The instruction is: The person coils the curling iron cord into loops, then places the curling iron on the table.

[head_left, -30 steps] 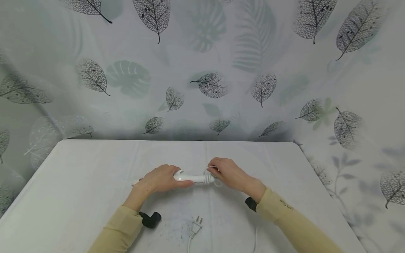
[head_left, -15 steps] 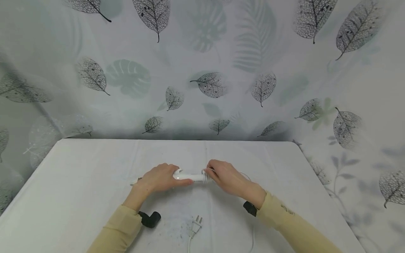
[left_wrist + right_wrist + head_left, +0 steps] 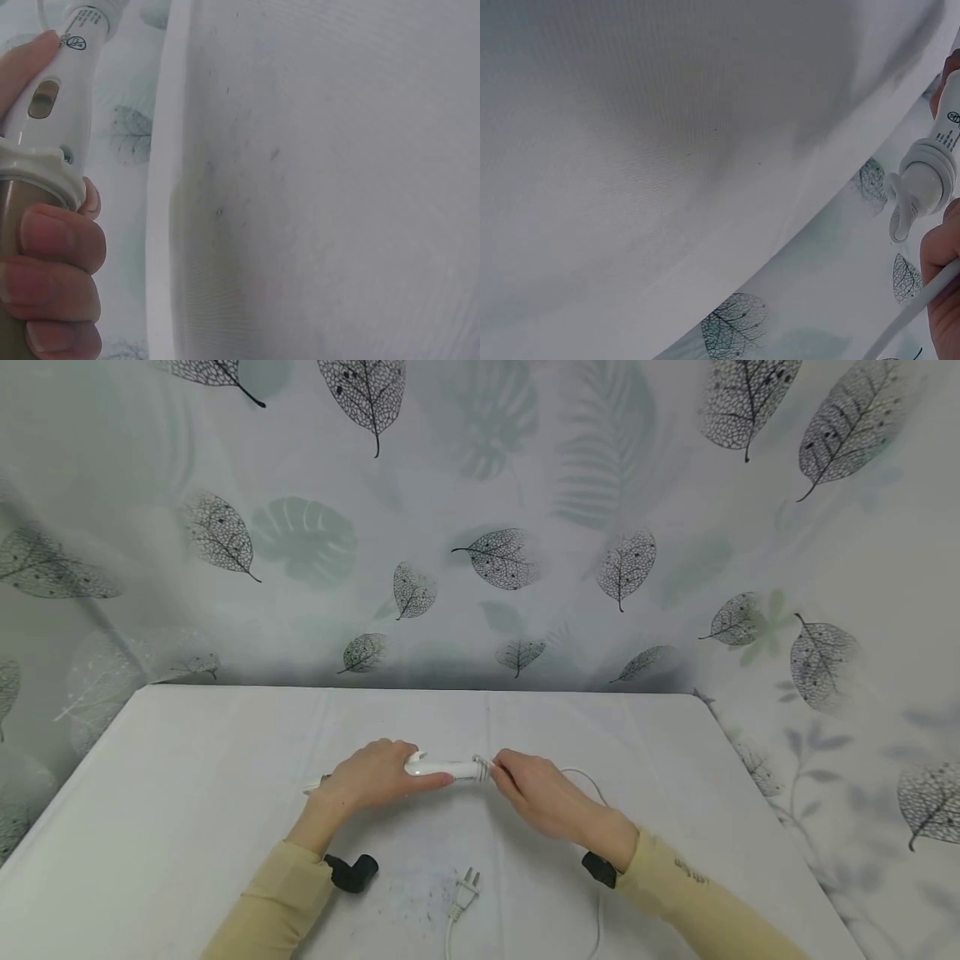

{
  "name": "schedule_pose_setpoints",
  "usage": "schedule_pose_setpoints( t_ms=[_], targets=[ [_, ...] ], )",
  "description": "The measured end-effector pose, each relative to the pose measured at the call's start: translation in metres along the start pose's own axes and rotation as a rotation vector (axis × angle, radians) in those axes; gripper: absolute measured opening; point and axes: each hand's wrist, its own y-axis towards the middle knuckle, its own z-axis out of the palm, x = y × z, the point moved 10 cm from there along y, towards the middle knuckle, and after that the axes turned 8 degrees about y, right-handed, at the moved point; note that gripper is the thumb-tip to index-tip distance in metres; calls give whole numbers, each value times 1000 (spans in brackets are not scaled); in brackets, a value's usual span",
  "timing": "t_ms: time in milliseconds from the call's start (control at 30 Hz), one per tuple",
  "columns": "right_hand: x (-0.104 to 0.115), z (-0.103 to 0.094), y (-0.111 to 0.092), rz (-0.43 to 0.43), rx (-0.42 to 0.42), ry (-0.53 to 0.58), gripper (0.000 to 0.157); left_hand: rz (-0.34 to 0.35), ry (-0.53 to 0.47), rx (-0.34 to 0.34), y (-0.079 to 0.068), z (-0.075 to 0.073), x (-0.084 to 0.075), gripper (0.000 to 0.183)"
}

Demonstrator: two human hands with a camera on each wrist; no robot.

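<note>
Bare hands [image 3: 375,774], khaki sleeves [image 3: 264,893], dark right-sleeve lettering [image 3: 691,872], black wrist pieces [image 3: 354,873]

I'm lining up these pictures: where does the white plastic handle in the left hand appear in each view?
Head: white plastic handle, below centre.
Left wrist: handle, upper left.
Right wrist: handle, at right edge, above middle.
Shared landmark: pale backdrop printed with dark leaves.

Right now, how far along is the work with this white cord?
Looks done: several cord loops circle the white appliance near one end. In hand: the left hand grips it, the right hand holds the cord. Remaining, if this is winding: loose cord and plug on the table.
</note>
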Motion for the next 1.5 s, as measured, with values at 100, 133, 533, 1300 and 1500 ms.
schedule_pose_setpoints(
  t_ms=[100,133,533,1300,1500],
  targets=[
    [0,2,-4,-16,-10,-21,18,-2,1,-4,0,-1,0,60],
    [0,3,-5,-22,-12,-24,17,-1,4,-8,0,-2,-1,60],
    [5,7,-18,-70,-54,-161,13,-33,34,-56,1,-8,4,71],
    [18,21,-31,-233,-51,-321,5,-1,58,-147,0,-18,1,69],
    [16,24,-29,-237,17,-309,5,9,63,-162,-1,-21,-2,69]
  ],
)
